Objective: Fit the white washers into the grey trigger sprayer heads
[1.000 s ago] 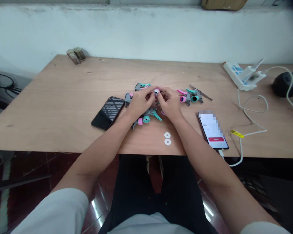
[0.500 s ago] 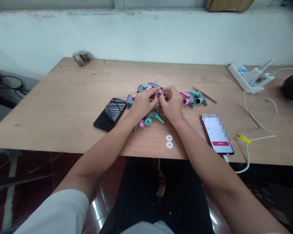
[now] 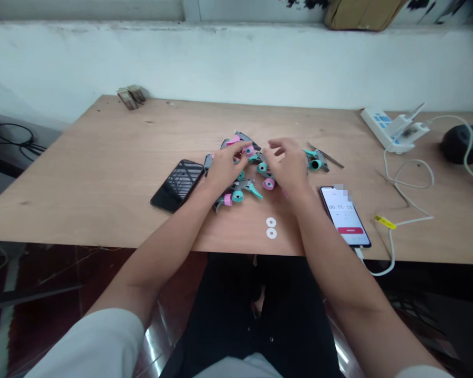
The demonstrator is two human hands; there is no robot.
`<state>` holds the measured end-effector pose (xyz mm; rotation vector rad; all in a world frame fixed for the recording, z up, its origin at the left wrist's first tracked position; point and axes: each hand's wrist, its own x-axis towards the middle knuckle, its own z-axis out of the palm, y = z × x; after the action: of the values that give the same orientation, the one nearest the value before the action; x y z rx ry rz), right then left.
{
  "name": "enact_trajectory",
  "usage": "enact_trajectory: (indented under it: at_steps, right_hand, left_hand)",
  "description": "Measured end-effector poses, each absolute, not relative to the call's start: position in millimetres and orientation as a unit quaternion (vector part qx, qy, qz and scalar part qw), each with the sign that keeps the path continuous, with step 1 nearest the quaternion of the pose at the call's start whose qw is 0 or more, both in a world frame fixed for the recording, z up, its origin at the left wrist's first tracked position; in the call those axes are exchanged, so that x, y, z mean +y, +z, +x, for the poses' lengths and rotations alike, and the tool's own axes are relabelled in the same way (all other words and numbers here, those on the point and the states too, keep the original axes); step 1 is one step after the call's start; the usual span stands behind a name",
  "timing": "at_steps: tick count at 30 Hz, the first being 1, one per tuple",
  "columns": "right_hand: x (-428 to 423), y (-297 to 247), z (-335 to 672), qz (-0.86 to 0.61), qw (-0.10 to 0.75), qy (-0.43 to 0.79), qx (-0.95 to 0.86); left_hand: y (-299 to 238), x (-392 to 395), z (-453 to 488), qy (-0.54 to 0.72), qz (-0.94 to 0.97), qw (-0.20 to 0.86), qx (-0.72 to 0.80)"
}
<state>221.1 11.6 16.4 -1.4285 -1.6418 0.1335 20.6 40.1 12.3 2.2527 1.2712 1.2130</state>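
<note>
Left of center lies a dark phone (image 3: 177,185). The left hand (image 3: 226,168) curls over the heap of plastic spray nozzles (image 3: 236,157) mid-table, its grip hidden. The right hand (image 3: 287,161), no longer meeting it, hangs wide open, holding nothing. Below sit two white washers (image 3: 271,228); at right, a lit phone (image 3: 343,216) reads roughly 00:00:58.

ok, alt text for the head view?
The left hand touches a heap of grey spray-trigger parts with teal and pink pieces, the right hand open just beside it, on a plywood table. A dark phone lies left, a phone showing a timer right, two white washers in front.
</note>
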Motion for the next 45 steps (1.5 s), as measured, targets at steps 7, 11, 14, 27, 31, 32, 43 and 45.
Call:
enact_trajectory:
  at_steps: [7,11,14,27,31,32,43,45]
  right_hand:
    - [11.5,13.0,268.2,-0.784,0.262,0.046,-0.560]
    - [7.6,8.6,265.2,-0.788,0.231,0.037,-0.570]
    - [9.7,9.2,263.7,-0.782,0.235,0.044,-0.576]
    - [12.6,8.5,258.1,-0.772,0.241,0.061,-0.585]
    - [17.5,4.6,257.2,-0.763,0.288,0.063,-0.575]
    - [18.3,3.5,257.9,-0.762,0.300,0.061,-0.571]
    - [22.9,-1.4,264.1,-0.713,0.441,0.045,-0.544]
    - [26.3,-3.3,267.6,-0.695,0.478,0.040,-0.536]
  left_hand:
    - [11.7,40.3,18.4,0.400,0.793,0.136,0.438]
    - [10.1,42.4,17.1,0.388,0.796,0.130,0.446]
    - [10.5,44.8,15.5,0.395,0.788,0.121,0.456]
    - [12.2,44.8,14.5,0.429,0.783,0.120,0.434]
    - [11.4,44.1,15.4,0.430,0.787,0.129,0.424]
    - [11.4,43.9,15.6,0.428,0.789,0.129,0.421]
    - [11.1,42.3,16.0,0.442,0.816,0.143,0.343]
    - [10.9,41.9,16.4,0.443,0.818,0.149,0.336]
